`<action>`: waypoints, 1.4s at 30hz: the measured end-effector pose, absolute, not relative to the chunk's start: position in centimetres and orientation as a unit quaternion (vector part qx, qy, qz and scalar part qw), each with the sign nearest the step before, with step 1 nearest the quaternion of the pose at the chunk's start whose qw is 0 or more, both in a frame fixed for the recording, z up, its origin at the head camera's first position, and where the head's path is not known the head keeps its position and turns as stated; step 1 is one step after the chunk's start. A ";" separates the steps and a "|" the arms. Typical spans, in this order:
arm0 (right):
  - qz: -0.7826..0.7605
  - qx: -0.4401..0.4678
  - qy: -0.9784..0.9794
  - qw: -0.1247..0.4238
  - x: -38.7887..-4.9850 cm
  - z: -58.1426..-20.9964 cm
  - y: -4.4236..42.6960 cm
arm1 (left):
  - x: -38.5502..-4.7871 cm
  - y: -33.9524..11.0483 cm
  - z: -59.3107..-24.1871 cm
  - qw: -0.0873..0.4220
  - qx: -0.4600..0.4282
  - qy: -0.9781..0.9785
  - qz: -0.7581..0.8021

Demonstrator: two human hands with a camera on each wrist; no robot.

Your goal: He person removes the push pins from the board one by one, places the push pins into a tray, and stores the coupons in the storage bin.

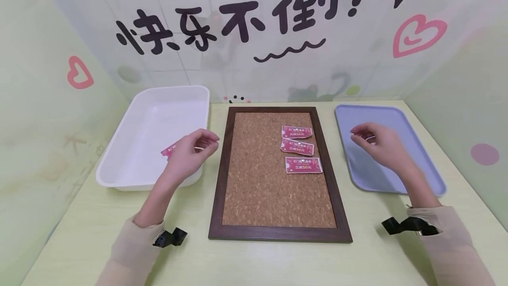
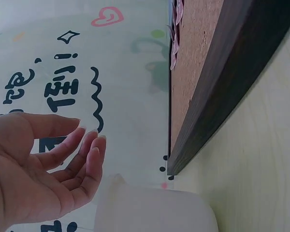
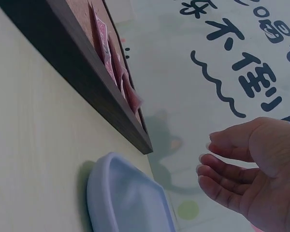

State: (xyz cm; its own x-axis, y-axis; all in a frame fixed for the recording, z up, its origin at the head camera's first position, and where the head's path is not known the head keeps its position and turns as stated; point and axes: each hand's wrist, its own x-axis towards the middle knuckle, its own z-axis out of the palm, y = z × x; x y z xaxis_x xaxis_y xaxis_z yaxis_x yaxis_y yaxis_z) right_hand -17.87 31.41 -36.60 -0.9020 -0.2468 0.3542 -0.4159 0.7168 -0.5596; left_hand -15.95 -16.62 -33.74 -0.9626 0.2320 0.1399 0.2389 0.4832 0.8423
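My left hand (image 1: pixel 189 156) hovers by the right side of a white plastic bin (image 1: pixel 148 109), its fingers loosely bent and nothing between them. Partly hidden behind it, a pink coupon (image 1: pixel 169 149) shows inside the bin. Above a blue-lilac tray (image 1: pixel 401 144) hangs my right hand (image 1: pixel 379 144), also loosely bent and holding nothing visible. Between the hands lies a corkboard (image 1: pixel 262 189) in a dark wooden frame. Three pink paper coupons sit in a column near its right edge: a top one (image 1: pixel 296 133), a middle one (image 1: pixel 296 148) and a lower one (image 1: pixel 304 167), each with a small whitish pin head near its top.
All of it stands on a pale wooden table (image 1: pixel 278 264). Behind rises a light wall sheet (image 1: pixel 238 69) with black characters and pink hearts. The bin's tall walls and the board's raised frame (image 2: pixel 203 92) are edges near the hands.
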 end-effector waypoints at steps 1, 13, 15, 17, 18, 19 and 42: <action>0.330 0.183 -0.918 0.124 -17.9 -36.6 31.2 | -15.9 -16.5 -33.9 0.000 -0.138 -0.861 -0.490; 0.328 0.212 -0.916 0.090 -17.9 -37.0 28.6 | -16.4 -13.7 -34.7 -0.019 -0.168 -0.856 -0.489; 0.331 0.214 -0.915 0.085 -17.9 -36.9 28.2 | -16.6 -13.0 -34.7 -0.027 -0.174 -0.853 -0.492; 0.333 0.218 -0.914 0.080 -18.0 -37.0 27.8 | -16.7 -12.3 -34.8 -0.036 -0.178 -0.850 -0.495; 0.334 0.220 -0.913 0.078 -18.0 -37.0 27.6 | -16.8 -12.0 -34.8 -0.041 -0.180 -0.849 -0.496; 0.333 0.222 -0.913 0.077 -18.1 -37.0 27.4 | -16.9 -11.6 -34.9 -0.045 -0.182 -0.848 -0.495; 0.317 0.272 -0.908 -0.038 -18.8 -38.0 23.1 | -18.6 -6.1 -36.1 -0.085 -0.199 -0.850 -0.481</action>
State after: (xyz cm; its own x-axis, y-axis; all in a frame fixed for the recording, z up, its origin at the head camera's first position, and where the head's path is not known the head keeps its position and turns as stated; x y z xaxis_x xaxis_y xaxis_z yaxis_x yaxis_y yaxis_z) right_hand -18.82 23.08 -37.95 -0.8487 -0.5184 0.1044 -0.4709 0.6509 -0.5955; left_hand -18.61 -6.06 -36.09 -0.9064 0.4200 0.0463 0.2559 0.4586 0.8510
